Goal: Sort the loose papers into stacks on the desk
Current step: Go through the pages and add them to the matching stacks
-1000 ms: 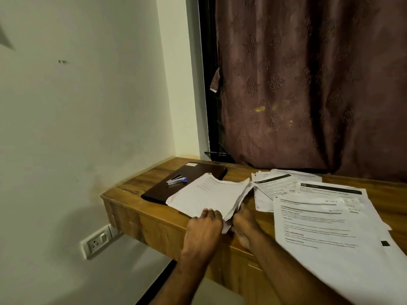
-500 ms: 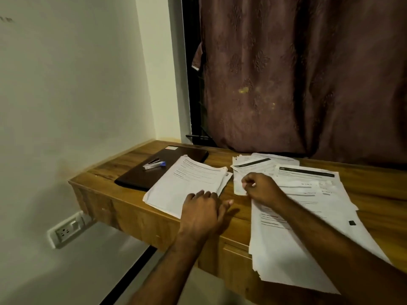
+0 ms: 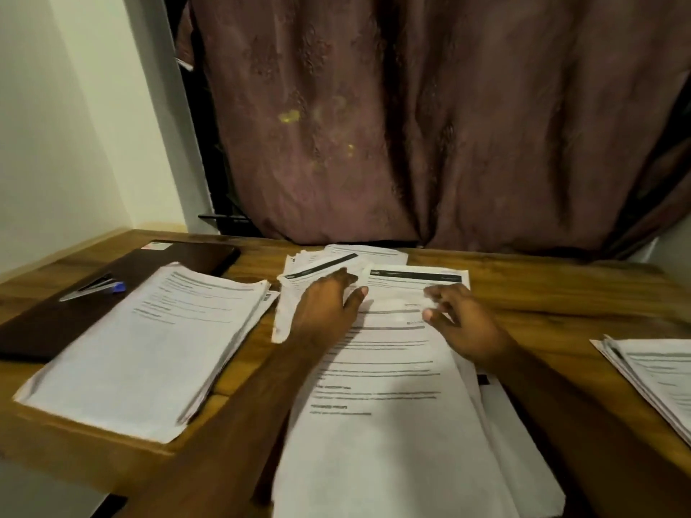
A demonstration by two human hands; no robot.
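A thick stack of printed papers (image 3: 149, 345) lies on the left of the wooden desk (image 3: 561, 293). In the middle a loose pile of printed sheets (image 3: 381, 424) spreads toward the front edge and hangs over it. Behind it lies a smaller fanned bunch of sheets (image 3: 318, 263). My left hand (image 3: 329, 308) rests flat, fingers straight, on the left side of the middle pile and the bunch behind. My right hand (image 3: 460, 319) hovers over the pile's upper right with loosely curled fingers, holding nothing that I can see. Another stack (image 3: 658, 379) shows at the right edge.
A dark closed laptop (image 3: 74, 304) lies at the desk's left under the thick stack's corner, with a small stapler (image 3: 93, 287) on it. A brown curtain (image 3: 411, 125) hangs behind the desk and a pale wall (image 3: 56, 125) stands at the left.
My view has swung right and closer. My left hand left the thick left stack and now lies on the middle pile. My right hand shifted right over that pile.
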